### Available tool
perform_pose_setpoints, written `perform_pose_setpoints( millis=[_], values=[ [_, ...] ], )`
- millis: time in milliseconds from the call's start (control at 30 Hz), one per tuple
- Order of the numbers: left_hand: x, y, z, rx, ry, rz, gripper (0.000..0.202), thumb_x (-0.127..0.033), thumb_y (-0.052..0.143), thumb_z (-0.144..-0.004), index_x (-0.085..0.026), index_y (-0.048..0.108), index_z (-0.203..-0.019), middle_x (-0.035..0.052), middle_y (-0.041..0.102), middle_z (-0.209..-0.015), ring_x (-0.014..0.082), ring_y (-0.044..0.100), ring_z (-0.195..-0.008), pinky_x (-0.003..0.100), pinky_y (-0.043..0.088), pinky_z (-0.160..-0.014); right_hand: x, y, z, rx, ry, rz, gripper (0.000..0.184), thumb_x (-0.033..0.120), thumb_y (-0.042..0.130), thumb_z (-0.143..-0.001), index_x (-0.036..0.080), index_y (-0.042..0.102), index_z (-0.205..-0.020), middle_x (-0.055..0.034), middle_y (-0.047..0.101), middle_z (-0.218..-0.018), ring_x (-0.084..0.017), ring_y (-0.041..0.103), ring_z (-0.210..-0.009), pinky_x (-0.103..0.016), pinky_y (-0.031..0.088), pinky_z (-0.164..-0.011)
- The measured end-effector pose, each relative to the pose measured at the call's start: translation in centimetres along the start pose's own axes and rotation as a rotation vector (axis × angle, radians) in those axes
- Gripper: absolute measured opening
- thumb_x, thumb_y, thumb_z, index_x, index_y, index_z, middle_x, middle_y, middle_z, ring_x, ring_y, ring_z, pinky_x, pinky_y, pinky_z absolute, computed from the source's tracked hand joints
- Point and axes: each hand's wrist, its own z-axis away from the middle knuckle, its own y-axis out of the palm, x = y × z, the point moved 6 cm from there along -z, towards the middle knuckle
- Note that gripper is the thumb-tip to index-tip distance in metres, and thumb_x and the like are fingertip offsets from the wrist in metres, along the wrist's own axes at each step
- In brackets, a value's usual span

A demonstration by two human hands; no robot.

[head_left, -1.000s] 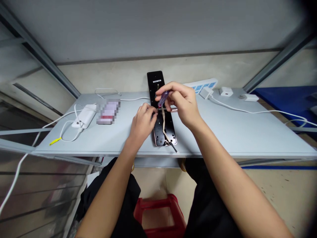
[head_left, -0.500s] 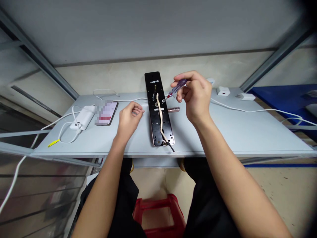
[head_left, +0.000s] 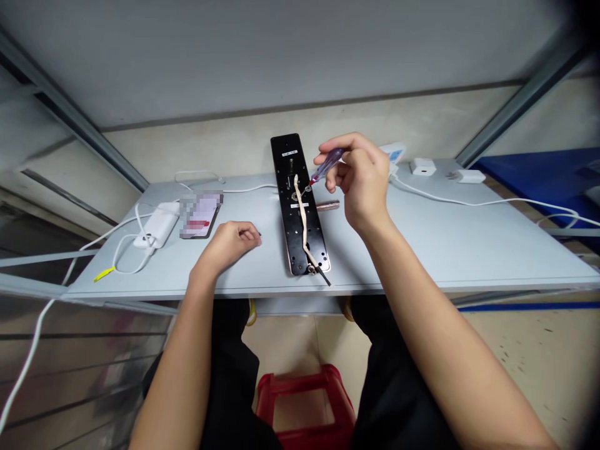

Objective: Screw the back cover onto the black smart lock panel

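A black door lock panel point(head_left: 291, 240) lies lengthwise on the table, its back side up, with a metal handle point(head_left: 327, 205) sticking out to the right. Along its middle runs a cable in a pale sleeve point(head_left: 303, 222), ending in a dark tip past the near edge. My right hand point(head_left: 364, 181) is closed on a screwdriver point(head_left: 327, 166) with a clear purple handle. The screwdriver's shaft points down and left over the panel beside the cable; whether it touches is unclear. My left hand point(head_left: 230, 245) rests on the table left of the panel, fingers curled, a tiny dark bit at the fingertips.
A phone point(head_left: 202, 215) and a white power bank point(head_left: 157, 226) with cables lie at the left. Two white adapters point(head_left: 423, 167) and a white power strip point(head_left: 394, 152) sit at the back right. A white cable point(head_left: 473, 204) crosses the right side. A red stool point(head_left: 307, 400) stands below.
My left hand has moved down and left, away from the panel, onto the table. My right hand with the screwdriver has shifted slightly left, closer over the panel.
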Motion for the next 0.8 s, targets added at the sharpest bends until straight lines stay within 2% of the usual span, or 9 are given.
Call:
perform_pose_setpoints(
  millis=[133,200,400,500,567,700,800],
  values=[
    [1.1,0.4,-0.2,-0.006,-0.011,-0.009,0.015,-0.035,0.082,-0.077,-0.02,0.082,-0.08,0.0022,0.076,-0.077,0.017,0.066,-0.073,0.027,0.049,-0.071,1.0,0.1,0.5,-0.065,-0.033,-0.041,0.021,0.027,0.061,-0.098,0.024,0.077,-0.084,-0.0034,0.08,-0.08,-0.012,0.049,-0.048,-0.029,0.042,-0.044],
    [1.5,0.4,-0.3,-0.007,-0.032,0.009,0.019,-0.038,0.084,-0.076,-0.02,0.083,-0.082,0.003,0.076,-0.078,0.0173,0.066,-0.073,0.028,0.049,-0.071,1.5,0.3,0.7,-0.078,-0.047,-0.06,0.02,0.023,0.062,-0.095,0.024,0.078,-0.082,-0.0039,0.08,-0.08,-0.012,0.048,-0.048,-0.03,0.042,-0.044],
    [1.7,-0.2,-0.3,-0.015,-0.067,0.012,0.028,-0.041,0.085,-0.07,-0.019,0.085,-0.087,0.0044,0.077,-0.081,0.0177,0.066,-0.073,0.029,0.049,-0.072,1.5,0.3,0.7,-0.071,-0.058,-0.048,0.024,0.039,0.064,-0.102,0.026,0.075,-0.085,-0.0018,0.079,-0.082,-0.012,0.047,-0.049,-0.03,0.047,-0.046],
    [2.0,-0.5,-0.1,0.012,-0.086,0.006,0.026,-0.04,0.085,-0.068,-0.019,0.082,-0.082,0.0044,0.077,-0.08,0.0187,0.067,-0.075,0.029,0.05,-0.072,1.3,0.1,0.6,-0.067,-0.058,-0.056,0.029,0.05,0.066,-0.103,0.028,0.074,-0.085,-0.0019,0.079,-0.082,-0.013,0.048,-0.049,-0.031,0.049,-0.046],
    [2.2,-0.5,0.1,0.044,-0.102,-0.014,0.024,-0.041,0.084,-0.068,-0.02,0.082,-0.079,0.0043,0.076,-0.078,0.0193,0.067,-0.075,0.03,0.05,-0.072,1.4,0.0,0.6,-0.075,-0.062,-0.062,0.029,0.047,0.065,-0.104,0.027,0.074,-0.085,-0.0023,0.078,-0.081,-0.013,0.048,-0.049,-0.031,0.047,-0.045],
    [2.0,-0.5,0.2,0.048,-0.105,-0.072,0.022,-0.041,0.081,-0.071,-0.021,0.086,-0.08,0.0039,0.077,-0.077,0.0194,0.067,-0.074,0.03,0.05,-0.071,1.6,0.0,0.6,-0.097,-0.095,-0.072,0.025,0.032,0.059,-0.102,0.024,0.075,-0.084,-0.0009,0.077,-0.078,-0.01,0.046,-0.046,-0.027,0.041,-0.044],
    [1.5,-0.6,0.1,0.011,-0.099,-0.113,0.026,-0.04,0.078,-0.072,-0.021,0.088,-0.086,0.0033,0.077,-0.078,0.0177,0.063,-0.068,0.029,0.046,-0.067,1.5,0.2,0.6,-0.07,-0.09,-0.047,0.024,0.038,0.062,-0.104,0.025,0.073,-0.086,-0.0006,0.077,-0.081,-0.01,0.049,-0.047,-0.027,0.044,-0.046]
  ],
)
